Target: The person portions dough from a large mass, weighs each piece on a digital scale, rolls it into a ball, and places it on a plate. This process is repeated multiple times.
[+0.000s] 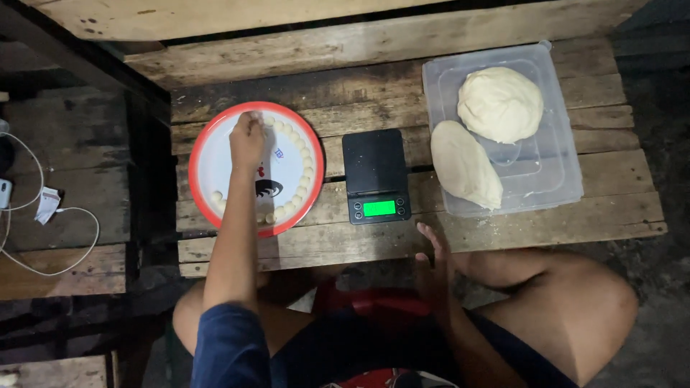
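Our left hand (246, 140) pinches a dough ball (256, 116) at the plate's (205, 147) far rim; round, no long axis.

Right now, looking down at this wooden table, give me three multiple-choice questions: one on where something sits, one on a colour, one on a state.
1. Where is the digital scale?
A. Between the round plate and the clear plastic lid
B. On the plate
C. On the floor

2. What colour is the plate's rim?
A. Blue
B. Red
C. Black

3. What is the left hand doing?
A. Pressing the scale
B. Resting on a knee
C. Reaching over the plate, fingertips at the row of small dough balls

Answers: 1 A, the scale stands between them on the table. 2 B, a red band circles it. 3 C, it is at the plate's far edge; the right hand hovers open near the table edge.
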